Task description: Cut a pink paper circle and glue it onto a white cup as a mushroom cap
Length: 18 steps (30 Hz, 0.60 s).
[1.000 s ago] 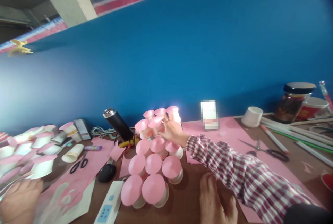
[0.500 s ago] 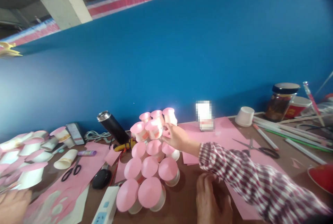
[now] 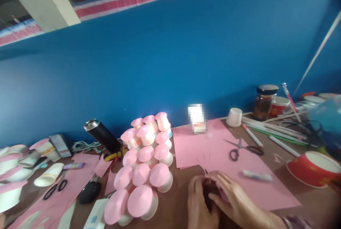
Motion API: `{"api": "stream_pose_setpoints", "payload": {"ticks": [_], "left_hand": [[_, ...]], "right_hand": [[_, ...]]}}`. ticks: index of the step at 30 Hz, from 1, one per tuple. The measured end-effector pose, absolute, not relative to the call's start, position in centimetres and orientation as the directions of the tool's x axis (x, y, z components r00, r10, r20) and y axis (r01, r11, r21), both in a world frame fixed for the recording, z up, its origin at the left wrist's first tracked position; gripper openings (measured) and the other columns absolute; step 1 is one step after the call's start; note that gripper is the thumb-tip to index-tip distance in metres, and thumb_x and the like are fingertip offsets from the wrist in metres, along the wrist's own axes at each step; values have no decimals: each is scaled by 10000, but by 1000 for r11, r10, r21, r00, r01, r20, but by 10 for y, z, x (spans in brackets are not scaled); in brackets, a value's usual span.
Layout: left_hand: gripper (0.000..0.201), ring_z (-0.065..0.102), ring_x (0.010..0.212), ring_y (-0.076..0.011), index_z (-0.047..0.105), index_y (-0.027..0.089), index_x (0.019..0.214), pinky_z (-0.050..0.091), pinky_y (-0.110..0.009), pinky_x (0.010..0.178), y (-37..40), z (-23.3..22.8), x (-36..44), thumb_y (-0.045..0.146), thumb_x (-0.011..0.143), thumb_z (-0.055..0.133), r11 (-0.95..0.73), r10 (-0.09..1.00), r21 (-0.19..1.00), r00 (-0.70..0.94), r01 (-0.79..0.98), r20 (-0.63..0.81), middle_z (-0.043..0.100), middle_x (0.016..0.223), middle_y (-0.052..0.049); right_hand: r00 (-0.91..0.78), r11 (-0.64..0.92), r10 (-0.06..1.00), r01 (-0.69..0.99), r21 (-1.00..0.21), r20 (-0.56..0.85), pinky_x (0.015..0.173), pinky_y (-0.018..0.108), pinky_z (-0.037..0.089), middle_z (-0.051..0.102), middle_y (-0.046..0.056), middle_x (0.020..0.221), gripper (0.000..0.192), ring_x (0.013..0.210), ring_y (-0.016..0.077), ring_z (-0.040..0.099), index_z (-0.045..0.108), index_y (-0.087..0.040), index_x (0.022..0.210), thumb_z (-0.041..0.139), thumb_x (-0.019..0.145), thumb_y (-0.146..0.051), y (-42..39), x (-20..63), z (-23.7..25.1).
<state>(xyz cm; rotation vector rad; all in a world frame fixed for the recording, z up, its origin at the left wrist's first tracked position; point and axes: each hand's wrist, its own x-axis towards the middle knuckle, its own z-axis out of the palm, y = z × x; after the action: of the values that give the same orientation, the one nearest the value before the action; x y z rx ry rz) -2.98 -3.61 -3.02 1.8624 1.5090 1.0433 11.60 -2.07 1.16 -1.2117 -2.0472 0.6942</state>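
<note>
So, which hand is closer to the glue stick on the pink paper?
The right hand. It lies just left of and below the glue stick, on the pink paper. The left hand is farther left, beside the right one.

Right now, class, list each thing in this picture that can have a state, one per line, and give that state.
left hand: resting on the table, fingers curled over a small dark thing, hidden.
right hand: touching the left hand, fingertips on a pink piece.
pink-topped cups: upside down, clustered together.
black flask: lying tilted, capped.
jar: upright, lid on.
silver scissors: lying on pink paper, slightly open.
red bowl: upright, open.
white cup: upside down.
</note>
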Motion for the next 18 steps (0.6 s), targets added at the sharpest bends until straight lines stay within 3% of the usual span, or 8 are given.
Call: {"api": "stream_pose_setpoints", "payload": {"ticks": [2, 4, 10, 13, 18], "left_hand": [[549, 458, 1182, -262, 472, 126, 1184, 360, -430, 1020, -35, -31, -32, 73, 640, 513, -239, 970, 787, 104, 568, 220, 513, 1231, -161], [478, 495, 1132, -263, 490, 145, 1154, 395, -440, 984, -34, -30, -34, 126, 679, 538, -249, 969, 800, 142, 546, 204, 533, 1197, -156], [395, 515, 1105, -234, 530, 207, 1142, 426, -423, 953, -34, -28, -39, 127, 760, 470, -280, 960, 851, 126, 444, 250, 544, 1191, -109], [366, 518, 1093, -217, 565, 214, 1112, 423, -411, 955, -34, -26, -39, 104, 782, 452, -342, 939, 824, 187, 451, 287, 562, 1156, -89], [345, 537, 1093, -214, 550, 206, 1151, 425, -429, 959, -32, -27, -36, 146, 829, 443, -340, 940, 813, 135, 474, 315, 582, 1162, -94]], "right_hand": [[-424, 519, 846, 515, -682, 323, 914, 377, 464, 591, 113, 1159, 406, 1065, 240, 551, 492, -202, 1223, 527, 820, -173, -31, 119, 6], [-464, 565, 815, 500, -657, 348, 938, 386, 452, 575, 120, 1197, 432, 1092, 255, 532, 499, -212, 1225, 566, 799, -187, -35, 117, 5], [-547, 590, 777, 463, -662, 310, 890, 381, 468, 624, 92, 1039, 188, 992, 242, 558, 612, -210, 1009, 542, 835, -219, -38, 110, 11], [-536, 573, 792, 490, -657, 291, 928, 381, 444, 588, 94, 1114, 220, 1045, 236, 528, 588, -193, 1058, 540, 846, -229, -39, 111, 11], [-537, 606, 777, 495, -623, 328, 969, 386, 417, 555, 103, 1181, 314, 1097, 235, 502, 535, -175, 1160, 534, 847, -205, -41, 114, 9]]}}
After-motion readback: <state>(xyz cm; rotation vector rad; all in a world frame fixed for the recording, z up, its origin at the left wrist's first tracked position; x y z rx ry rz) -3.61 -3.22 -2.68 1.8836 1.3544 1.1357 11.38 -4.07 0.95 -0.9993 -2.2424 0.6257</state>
